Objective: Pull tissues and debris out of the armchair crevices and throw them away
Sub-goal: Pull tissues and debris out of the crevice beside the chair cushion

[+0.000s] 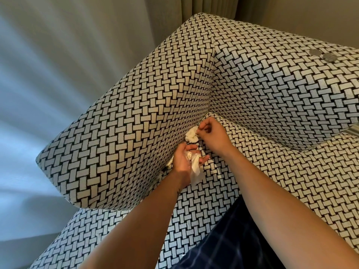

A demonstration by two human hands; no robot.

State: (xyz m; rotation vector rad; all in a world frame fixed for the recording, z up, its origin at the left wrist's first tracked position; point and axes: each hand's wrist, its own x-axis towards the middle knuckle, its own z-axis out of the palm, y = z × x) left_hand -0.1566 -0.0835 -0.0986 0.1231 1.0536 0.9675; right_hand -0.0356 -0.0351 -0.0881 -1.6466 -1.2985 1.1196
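Observation:
The armchair (120, 133) is covered in black-and-white basket-weave fabric. A crumpled white tissue (191, 135) sticks out of the crevice between the left armrest and the seat cushion. My right hand (211, 133) pinches this tissue with its fingertips. Just below it, my left hand (183, 162) is closed around a clear plastic wrapper and bits of tissue (195, 166), part of which hangs down past the palm. A little more white debris (169, 162) peeks from the crevice behind my left hand.
Two round grey discs (321, 54) lie on top of the chair back at the right. Pale curtains (58, 55) hang to the left and behind the chair. My knee in dark checked cloth (229, 243) rests on the seat cushion.

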